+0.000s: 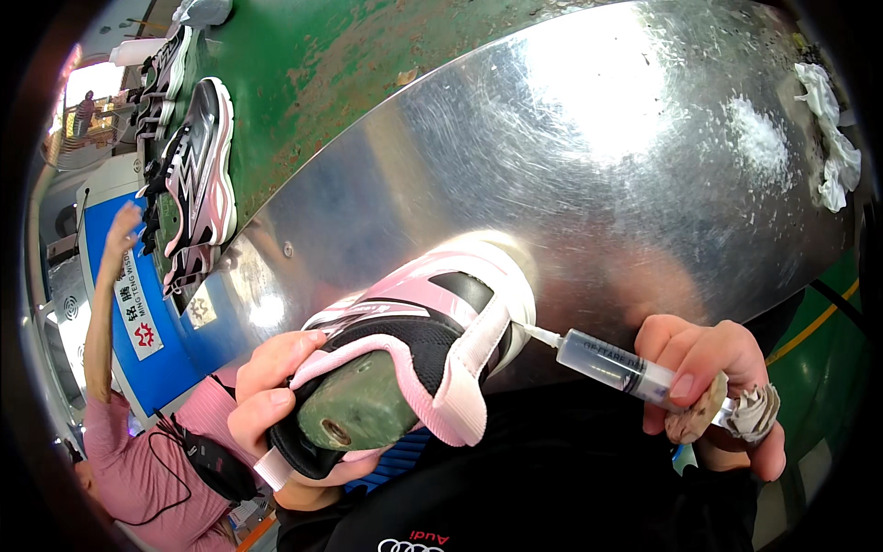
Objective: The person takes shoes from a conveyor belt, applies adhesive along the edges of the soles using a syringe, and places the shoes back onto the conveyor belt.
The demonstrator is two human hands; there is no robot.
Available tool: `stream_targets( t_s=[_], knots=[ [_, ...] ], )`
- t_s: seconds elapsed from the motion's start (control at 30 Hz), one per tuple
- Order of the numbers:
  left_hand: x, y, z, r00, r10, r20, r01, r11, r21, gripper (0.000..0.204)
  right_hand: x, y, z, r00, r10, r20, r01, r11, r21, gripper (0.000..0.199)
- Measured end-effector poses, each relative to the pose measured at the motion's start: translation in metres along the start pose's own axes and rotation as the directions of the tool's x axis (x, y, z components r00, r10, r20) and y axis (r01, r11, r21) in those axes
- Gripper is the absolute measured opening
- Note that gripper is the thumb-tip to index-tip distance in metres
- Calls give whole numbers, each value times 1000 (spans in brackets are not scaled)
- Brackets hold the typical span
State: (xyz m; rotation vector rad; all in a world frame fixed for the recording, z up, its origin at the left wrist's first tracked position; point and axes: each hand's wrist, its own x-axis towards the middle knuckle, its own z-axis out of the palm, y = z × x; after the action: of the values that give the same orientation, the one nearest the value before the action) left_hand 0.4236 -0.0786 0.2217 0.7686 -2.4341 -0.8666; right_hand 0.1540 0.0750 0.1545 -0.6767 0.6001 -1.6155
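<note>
A pink, black and white sports shoe (432, 294) lies tilted in front of me, with a green shoe last (359, 409) filling its opening. My left hand (276, 386) is closed round the collar end of the shoe, thumb and fingers on its edge. In my right hand (708, 363) is a clear plastic syringe (602, 361), held by the barrel and plunger end. Its thin white nozzle points left at the pale edge between sole and upper; whether it touches, I cannot tell. Brownish wrapping (699, 414) covers part of the fingers and the plunger end.
A scratched metal sheet (441, 156) covers the bench, with white powder (759, 138) and crumpled white paper (832, 138) at its right. Similar shoes (202, 175) stand along a green surface (303, 55) at the left. Another person in pink (166, 451) has an arm raised near a blue panel.
</note>
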Motion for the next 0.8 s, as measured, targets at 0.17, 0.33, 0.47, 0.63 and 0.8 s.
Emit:
stream_targets(
  t_s=[0.17, 0.33, 0.47, 0.63, 0.8],
  knots=[
    [-1, 1, 0, 1000, -16, -12, 17, 1000, 18, 84, -1, 2, 1, 1000, -16, -16, 15, 1000, -9, 67],
    [-1, 0, -4, 1000, -14, 17, 14, 1000, 9, 84, 0, 1, 1, 1000, -9, -7, 9, 1000, -27, 67],
    [-3, -2, -4, 1000, -19, 12, 19, 1000, 9, 83, -1, 8, 4, 997, -62, -38, 62, 998, -7, 68],
    [-3, -2, -5, 999, -33, 31, 34, 999, -25, 85, 0, 9, 1, 996, -83, 38, 84, 996, -15, 68],
    [-5, -1, -6, 999, -39, 35, 39, 999, -20, 88, 1, 7, 2, 996, -91, 5, 91, 996, -4, 68]
  ],
)
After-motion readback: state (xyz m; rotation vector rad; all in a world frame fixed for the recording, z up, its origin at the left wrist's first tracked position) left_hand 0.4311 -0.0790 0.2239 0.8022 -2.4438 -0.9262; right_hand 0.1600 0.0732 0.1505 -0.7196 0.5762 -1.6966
